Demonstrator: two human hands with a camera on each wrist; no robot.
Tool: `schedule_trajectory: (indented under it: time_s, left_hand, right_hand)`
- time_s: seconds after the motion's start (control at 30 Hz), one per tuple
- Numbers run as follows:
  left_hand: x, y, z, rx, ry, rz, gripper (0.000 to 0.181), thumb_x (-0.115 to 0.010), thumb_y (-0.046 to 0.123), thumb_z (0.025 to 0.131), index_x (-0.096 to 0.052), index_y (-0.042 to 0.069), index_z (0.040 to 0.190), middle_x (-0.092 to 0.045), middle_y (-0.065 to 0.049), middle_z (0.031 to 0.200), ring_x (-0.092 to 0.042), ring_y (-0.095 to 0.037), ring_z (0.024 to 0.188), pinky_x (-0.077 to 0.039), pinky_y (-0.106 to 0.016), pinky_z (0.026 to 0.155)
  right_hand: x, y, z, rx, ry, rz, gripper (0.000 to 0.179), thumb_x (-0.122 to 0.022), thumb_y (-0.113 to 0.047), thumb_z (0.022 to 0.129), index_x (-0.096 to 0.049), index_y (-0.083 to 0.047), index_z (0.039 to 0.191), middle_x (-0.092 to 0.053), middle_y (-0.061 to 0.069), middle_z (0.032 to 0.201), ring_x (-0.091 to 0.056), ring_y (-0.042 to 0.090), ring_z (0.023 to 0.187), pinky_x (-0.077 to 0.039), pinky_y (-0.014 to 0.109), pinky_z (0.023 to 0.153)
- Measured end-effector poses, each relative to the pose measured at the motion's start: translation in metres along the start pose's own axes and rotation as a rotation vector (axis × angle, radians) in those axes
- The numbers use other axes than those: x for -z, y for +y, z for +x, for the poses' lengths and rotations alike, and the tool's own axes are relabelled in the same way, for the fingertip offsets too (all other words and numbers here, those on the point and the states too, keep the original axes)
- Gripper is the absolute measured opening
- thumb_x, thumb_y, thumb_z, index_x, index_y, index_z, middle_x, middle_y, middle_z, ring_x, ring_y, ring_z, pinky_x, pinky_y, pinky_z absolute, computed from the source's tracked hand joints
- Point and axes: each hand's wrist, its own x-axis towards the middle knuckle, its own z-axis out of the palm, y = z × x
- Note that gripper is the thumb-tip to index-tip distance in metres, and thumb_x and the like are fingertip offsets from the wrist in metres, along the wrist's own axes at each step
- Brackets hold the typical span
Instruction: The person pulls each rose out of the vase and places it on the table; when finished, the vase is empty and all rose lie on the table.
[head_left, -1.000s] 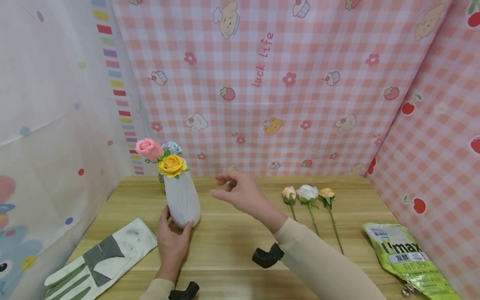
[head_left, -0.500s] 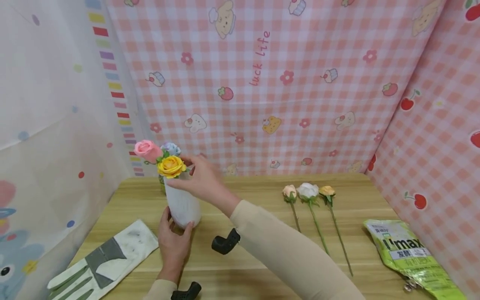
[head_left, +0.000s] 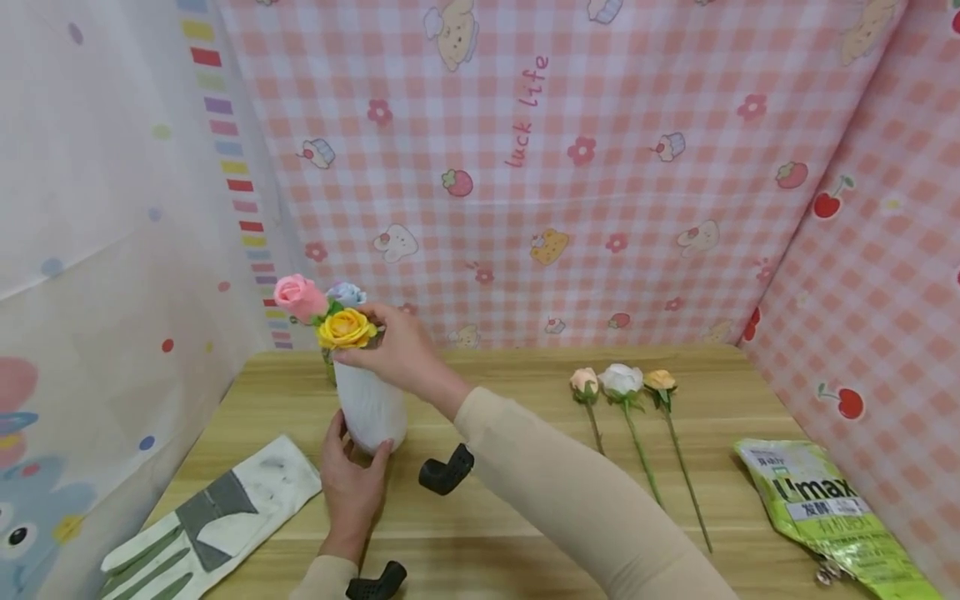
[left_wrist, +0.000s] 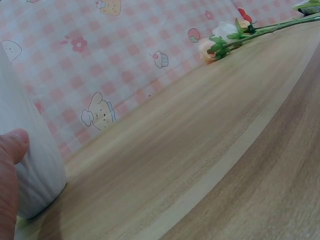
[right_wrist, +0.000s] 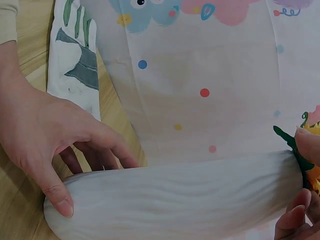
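Note:
A white vase (head_left: 370,408) with a rippled surface stands at the left of the table. Around its lower part my left hand (head_left: 352,492) curls, thumb on the near right side. A yellow rose (head_left: 343,328), a pink rose (head_left: 300,297) and a pale blue flower (head_left: 347,292) rise from the mouth. My right hand (head_left: 405,348) holds the yellow rose between thumb and fingers just at the rim; the right wrist view shows the thumb (right_wrist: 306,142) against a green leaf (right_wrist: 285,136). The stems inside the vase are hidden.
To the right lie a peach rose (head_left: 584,382), a white rose (head_left: 622,379) and an orange rose (head_left: 661,381) on long stems. A green packet (head_left: 832,508) is at the right edge. A white-and-grey glove (head_left: 217,517) lies at left. Patterned cloth (head_left: 480,158) hangs behind.
My right hand has come leftward from mid-table to the vase mouth and closed in on the yellow rose. The left hand keeps its grip on the vase.

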Motion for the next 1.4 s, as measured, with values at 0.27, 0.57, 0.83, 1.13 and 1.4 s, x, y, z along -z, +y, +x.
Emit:
schedule_trajectory:
  time_s: [0.27, 0.57, 0.83, 1.13, 1.4]
  left_hand:
    - [-0.002, 0.000, 0.003, 0.004, -0.023, -0.012, 0.084, -0.082, 0.013, 0.076, -0.037, 0.005, 0.146, -0.046, -0.017, 0.139, -0.045, -0.029, 0.125, -0.049, -0.047, 0.095]
    - [-0.002, -0.001, 0.004, -0.021, -0.008, -0.006, 0.083, -0.083, 0.010, 0.075, -0.039, 0.004, 0.145, -0.047, -0.018, 0.138, -0.047, -0.030, 0.124, -0.049, -0.045, 0.093]
    - [-0.001, -0.003, 0.002, 0.009, -0.008, 0.005, 0.084, -0.083, 0.009, 0.074, -0.038, 0.003, 0.145, -0.047, -0.018, 0.139, -0.046, -0.029, 0.125, -0.048, -0.044, 0.094]
    - [0.001, -0.003, 0.000, 0.020, 0.000, 0.000, 0.084, -0.083, 0.008, 0.075, -0.038, 0.002, 0.145, -0.046, -0.019, 0.139, -0.046, -0.030, 0.125, -0.048, -0.044, 0.095]
    - [0.000, -0.003, 0.001, 0.019, -0.005, -0.011, 0.083, -0.083, 0.009, 0.074, -0.039, 0.002, 0.145, -0.047, -0.019, 0.138, -0.046, -0.029, 0.125, -0.048, -0.045, 0.095]
  right_hand:
    - [0.008, 0.002, 0.004, -0.003, 0.057, 0.081, 0.059, -0.081, -0.024, 0.079, -0.057, -0.013, 0.132, -0.064, 0.000, 0.118, -0.060, 0.004, 0.090, -0.054, 0.019, 0.070]
    - [0.023, -0.007, 0.004, -0.028, 0.074, 0.253, 0.057, -0.079, -0.025, 0.081, -0.055, -0.018, 0.132, -0.065, -0.003, 0.112, -0.062, 0.007, 0.097, -0.056, 0.024, 0.078]
    - [0.031, -0.013, 0.007, 0.026, 0.085, 0.383, 0.058, -0.073, -0.019, 0.087, -0.046, -0.019, 0.139, -0.061, -0.003, 0.123, -0.059, 0.008, 0.110, -0.052, 0.027, 0.091]
    - [0.023, -0.011, 0.006, -0.156, 0.131, 0.556, 0.056, -0.075, -0.018, 0.085, -0.051, -0.014, 0.135, -0.058, -0.001, 0.123, -0.057, 0.011, 0.098, -0.053, 0.028, 0.080]
    - [0.015, 0.008, 0.002, -0.144, 0.084, 0.475, 0.034, -0.070, -0.029, 0.089, -0.068, -0.017, 0.120, -0.064, -0.011, 0.117, -0.056, 0.006, 0.108, -0.046, 0.034, 0.097]
